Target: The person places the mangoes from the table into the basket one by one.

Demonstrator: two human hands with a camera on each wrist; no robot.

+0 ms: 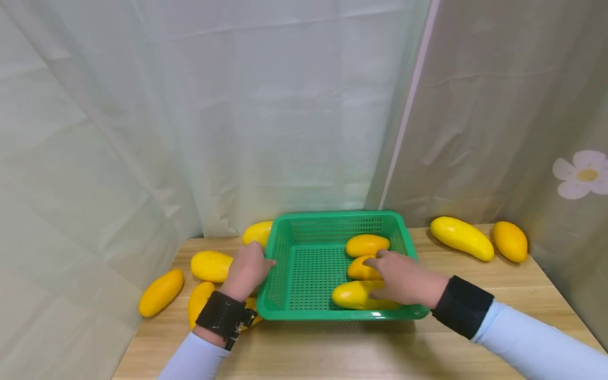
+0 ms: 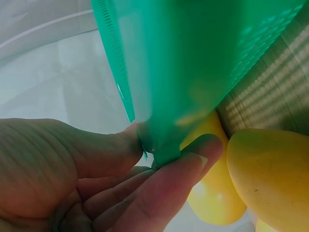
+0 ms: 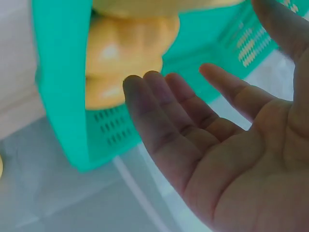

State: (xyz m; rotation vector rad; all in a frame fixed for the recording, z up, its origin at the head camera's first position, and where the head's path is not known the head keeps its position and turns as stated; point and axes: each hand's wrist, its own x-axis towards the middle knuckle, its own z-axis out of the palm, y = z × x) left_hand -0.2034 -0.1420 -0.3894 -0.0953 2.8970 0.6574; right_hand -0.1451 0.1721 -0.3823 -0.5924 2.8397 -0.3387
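Observation:
A green plastic basket (image 1: 304,315) with slotted walls stands in the middle of the table. My left hand (image 1: 249,267) pinches its left rim; in the left wrist view the thumb and fingers (image 2: 159,193) meet on the green edge. Three yellow mango-like fruits lie along the basket's right side: a back one (image 1: 367,245), a middle one (image 1: 362,268) and a longer front one (image 1: 351,295). Over the front two is my right hand (image 1: 404,277), partly covering them. Its fingers are spread and hold nothing in the right wrist view; contact with the fruit cannot be told.
Left of the basket lie several more yellow fruits, among them one at the far left (image 1: 161,293) and one near my left hand (image 1: 210,265). A long yellow fruit (image 1: 461,238) and an orange-yellow one (image 1: 510,241) sit at the back right. Curtains (image 1: 285,105) hang behind the table.

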